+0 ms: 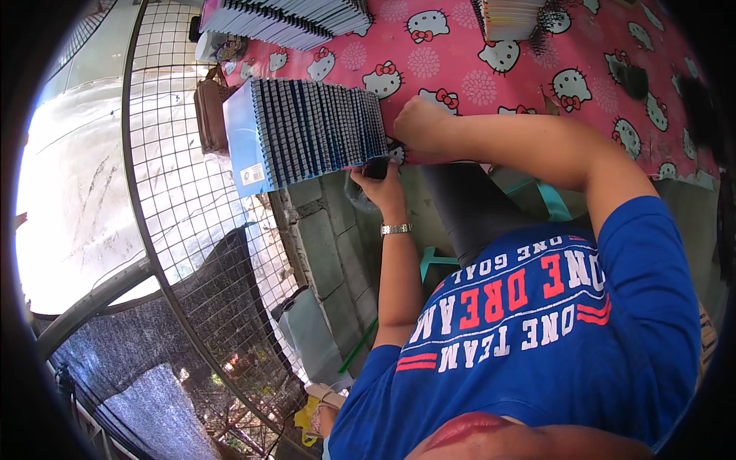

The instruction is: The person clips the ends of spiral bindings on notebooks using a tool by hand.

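Spiral notebooks (322,126) just left of fisted right hand (422,124); left hand (381,188) near, grip unclear.

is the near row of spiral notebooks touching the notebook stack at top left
Apart: the head view shows a strip of pink tablecloth between the near row of spiral notebooks and the top-left notebook stack.

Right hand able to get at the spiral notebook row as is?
Probably yes. The right hand appears close beside the right end of the spiral notebook row, with only pink tablecloth visible between. It looks curled, so may need to open first.
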A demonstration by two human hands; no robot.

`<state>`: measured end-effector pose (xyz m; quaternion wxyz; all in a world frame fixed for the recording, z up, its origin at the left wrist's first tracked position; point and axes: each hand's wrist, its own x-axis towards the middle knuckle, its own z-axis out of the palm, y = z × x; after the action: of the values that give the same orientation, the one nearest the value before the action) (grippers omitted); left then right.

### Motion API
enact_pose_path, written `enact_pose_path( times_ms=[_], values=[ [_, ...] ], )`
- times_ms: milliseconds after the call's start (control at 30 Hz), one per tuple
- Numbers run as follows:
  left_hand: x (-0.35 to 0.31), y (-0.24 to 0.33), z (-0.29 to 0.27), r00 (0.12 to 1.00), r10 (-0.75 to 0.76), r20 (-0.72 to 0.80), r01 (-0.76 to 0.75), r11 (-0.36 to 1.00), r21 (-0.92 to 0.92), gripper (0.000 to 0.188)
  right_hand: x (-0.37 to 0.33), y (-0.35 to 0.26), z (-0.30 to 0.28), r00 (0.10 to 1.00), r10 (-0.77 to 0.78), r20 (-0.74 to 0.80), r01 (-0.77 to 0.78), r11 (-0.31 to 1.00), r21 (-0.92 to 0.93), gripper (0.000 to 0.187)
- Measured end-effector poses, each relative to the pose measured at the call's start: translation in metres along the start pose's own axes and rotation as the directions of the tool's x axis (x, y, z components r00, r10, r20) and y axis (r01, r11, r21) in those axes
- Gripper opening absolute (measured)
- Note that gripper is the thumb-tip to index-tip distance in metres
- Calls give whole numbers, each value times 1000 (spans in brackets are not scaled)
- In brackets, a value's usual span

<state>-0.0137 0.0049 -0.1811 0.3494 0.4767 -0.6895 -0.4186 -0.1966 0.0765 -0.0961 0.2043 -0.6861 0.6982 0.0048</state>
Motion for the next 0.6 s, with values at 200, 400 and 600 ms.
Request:
enact_pose_path(
  times_ms=[200, 400, 600],
  values=[
    [-20, 7, -7, 902, -390, 186, 417, 674, -611, 40, -31, 54, 64, 792, -73, -606, 38, 997, -70, 30],
    [-17, -103, -84, 732, -489, 474, 555, 26, -831, 10, -36, 33, 56, 737, 10, -675, 15, 999, 32, 40],
    [63, -102, -123, 415, -910, 1, 755, 344, -559, 52, -43, 55, 65, 765, 44, -643, -39, 999, 21, 43]
  ],
)
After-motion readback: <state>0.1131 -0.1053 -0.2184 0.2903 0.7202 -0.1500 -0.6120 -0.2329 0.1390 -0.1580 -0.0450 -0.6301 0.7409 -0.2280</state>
